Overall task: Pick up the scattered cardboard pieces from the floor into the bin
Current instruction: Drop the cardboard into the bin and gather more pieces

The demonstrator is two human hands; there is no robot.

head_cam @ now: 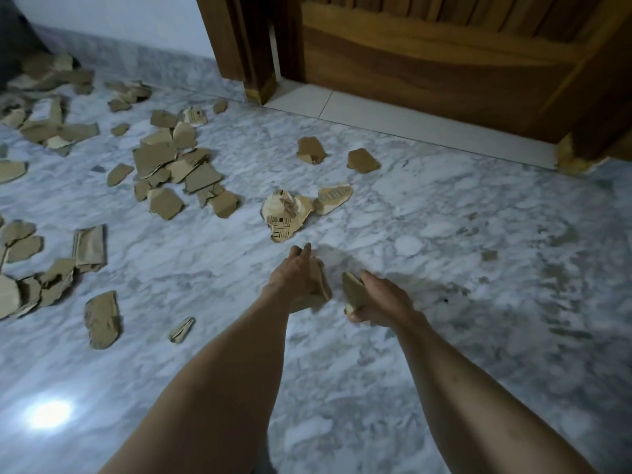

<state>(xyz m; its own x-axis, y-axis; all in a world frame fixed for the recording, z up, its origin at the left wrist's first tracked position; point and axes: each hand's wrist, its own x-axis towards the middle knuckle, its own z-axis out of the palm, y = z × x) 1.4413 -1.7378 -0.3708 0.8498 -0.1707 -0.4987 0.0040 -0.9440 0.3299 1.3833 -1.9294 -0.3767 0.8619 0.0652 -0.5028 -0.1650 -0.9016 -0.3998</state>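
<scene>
While the left hand (297, 281) and right hand (378, 299) each grip a cardboard piece (351, 288), reaching for more risks dropping them.

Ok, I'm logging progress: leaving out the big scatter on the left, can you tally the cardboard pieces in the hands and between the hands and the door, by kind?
Left-hand piece, gripped by left hand: 1
Right-hand piece, gripped by right hand: 1
Printed pieces: 2
Plain brown pieces: 2
Total: 6
</scene>
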